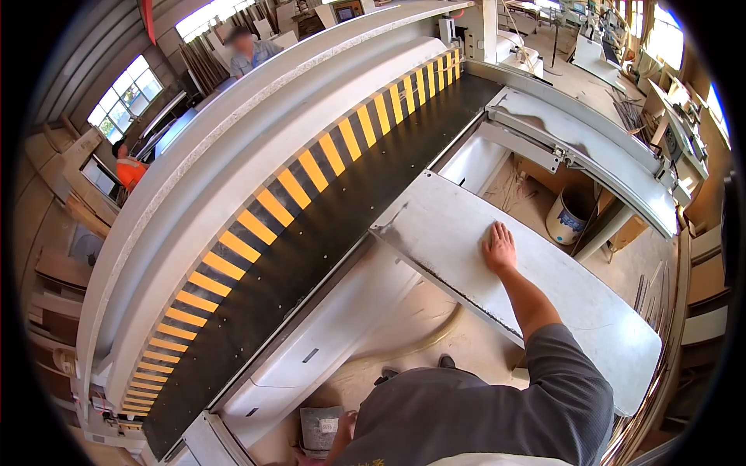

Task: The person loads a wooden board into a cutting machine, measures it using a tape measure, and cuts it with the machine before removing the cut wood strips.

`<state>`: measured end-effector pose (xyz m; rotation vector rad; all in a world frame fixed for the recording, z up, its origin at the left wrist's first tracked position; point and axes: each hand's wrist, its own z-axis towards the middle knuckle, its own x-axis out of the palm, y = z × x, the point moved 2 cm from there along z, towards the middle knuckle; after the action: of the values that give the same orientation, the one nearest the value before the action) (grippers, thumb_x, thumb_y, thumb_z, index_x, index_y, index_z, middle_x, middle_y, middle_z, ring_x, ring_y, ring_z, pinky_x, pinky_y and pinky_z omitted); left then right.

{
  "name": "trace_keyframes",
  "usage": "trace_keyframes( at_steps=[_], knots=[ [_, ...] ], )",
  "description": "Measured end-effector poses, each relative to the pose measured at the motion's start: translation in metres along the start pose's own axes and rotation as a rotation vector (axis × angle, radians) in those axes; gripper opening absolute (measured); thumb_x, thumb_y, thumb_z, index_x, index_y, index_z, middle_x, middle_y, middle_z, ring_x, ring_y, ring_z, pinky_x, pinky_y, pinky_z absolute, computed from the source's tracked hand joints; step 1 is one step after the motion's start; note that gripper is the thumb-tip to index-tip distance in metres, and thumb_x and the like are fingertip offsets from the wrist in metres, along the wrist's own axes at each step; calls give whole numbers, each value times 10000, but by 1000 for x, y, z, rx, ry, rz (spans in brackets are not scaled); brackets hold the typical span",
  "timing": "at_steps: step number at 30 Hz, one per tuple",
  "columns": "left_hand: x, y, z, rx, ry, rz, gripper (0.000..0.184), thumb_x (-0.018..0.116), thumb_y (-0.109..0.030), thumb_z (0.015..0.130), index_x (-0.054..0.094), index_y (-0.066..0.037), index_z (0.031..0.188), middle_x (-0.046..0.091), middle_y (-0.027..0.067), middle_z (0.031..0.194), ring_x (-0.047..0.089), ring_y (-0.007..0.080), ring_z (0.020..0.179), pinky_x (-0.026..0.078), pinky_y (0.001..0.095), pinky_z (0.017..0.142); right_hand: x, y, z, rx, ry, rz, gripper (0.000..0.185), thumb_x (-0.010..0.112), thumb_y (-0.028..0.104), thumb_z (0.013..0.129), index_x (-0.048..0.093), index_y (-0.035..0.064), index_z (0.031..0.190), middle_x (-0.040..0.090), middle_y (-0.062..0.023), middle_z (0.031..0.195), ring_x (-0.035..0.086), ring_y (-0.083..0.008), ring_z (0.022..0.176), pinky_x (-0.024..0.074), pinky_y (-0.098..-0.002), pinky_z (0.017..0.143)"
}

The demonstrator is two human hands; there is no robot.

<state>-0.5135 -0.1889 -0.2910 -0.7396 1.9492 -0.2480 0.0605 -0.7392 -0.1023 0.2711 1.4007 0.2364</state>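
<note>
My right hand [499, 247] lies flat on a pale grey metal side table [575, 303], its fingers stretched out together and nothing in them. This table joins the long machine bed [311, 248], which has a dark top. My left hand [349, 424] hangs low beside my body, mostly hidden; its fingers cannot be made out. Near it, on the floor, is a grey container with a white label [321, 429].
A long white beam [171, 217] with a yellow-and-black striped strip [276, 206] runs over the bed. Beyond the side table stand a white bucket [568, 216] and another metal table [575, 132]. One person [250, 54] is behind the beam, another in orange [128, 167] at left.
</note>
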Motion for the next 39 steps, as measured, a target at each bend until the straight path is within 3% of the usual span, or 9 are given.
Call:
trace_keyframes(
  at_steps=[2, 5, 8, 11, 32, 39],
  knots=[
    [1, 0, 0, -130, 18, -89, 341, 578, -354, 945, 747, -60, 909, 720, 240, 999, 683, 478, 1005, 539, 548, 843, 0, 0, 0, -1, 0, -3, 705, 537, 369, 1031, 386, 17, 1623, 327, -145, 1735, 248, -293, 1625, 167, -428, 1342],
    [0, -1, 0, 15, -26, -43, 347, 579, -365, 938, 738, -59, 892, 715, 238, 988, 680, 486, 991, 538, 550, 832, -1, 1, 0, -2, 3, -2, 706, 542, 364, 1029, 385, 18, 1624, 326, -147, 1734, 249, -294, 1625, 167, -431, 1341],
    [2, 3, 0, -91, -5, -73, 340, 591, -370, 937, 740, -68, 892, 722, 222, 983, 685, 480, 977, 545, 544, 822, -1, 1, -2, -1, 5, 0, 711, 545, 363, 1030, 376, 20, 1630, 321, -147, 1737, 244, -294, 1627, 164, -432, 1342],
    [0, 3, -1, 141, -57, 91, 329, 602, -372, 939, 749, -79, 904, 729, 205, 981, 693, 468, 974, 559, 537, 818, 0, 0, -1, -2, -2, 5, 708, 550, 363, 1033, 376, 25, 1631, 323, -147, 1736, 241, -295, 1628, 162, -431, 1343],
    [-3, 4, -3, 91, -46, 68, 315, 571, -338, 963, 750, -85, 910, 734, 194, 975, 689, 454, 992, 547, 540, 845, -3, 1, -2, -2, -1, 19, 705, 549, 367, 1037, 380, 24, 1630, 326, -145, 1735, 235, -292, 1630, 159, -425, 1343],
    [-4, 9, 3, -31, -37, -32, 337, 562, -341, 974, 765, -73, 989, 739, 210, 1104, 673, 454, 1088, 529, 534, 918, -5, 2, -3, 2, 0, 25, 705, 545, 363, 1034, 381, 23, 1629, 324, -144, 1737, 240, -296, 1627, 156, -428, 1342]
  ],
)
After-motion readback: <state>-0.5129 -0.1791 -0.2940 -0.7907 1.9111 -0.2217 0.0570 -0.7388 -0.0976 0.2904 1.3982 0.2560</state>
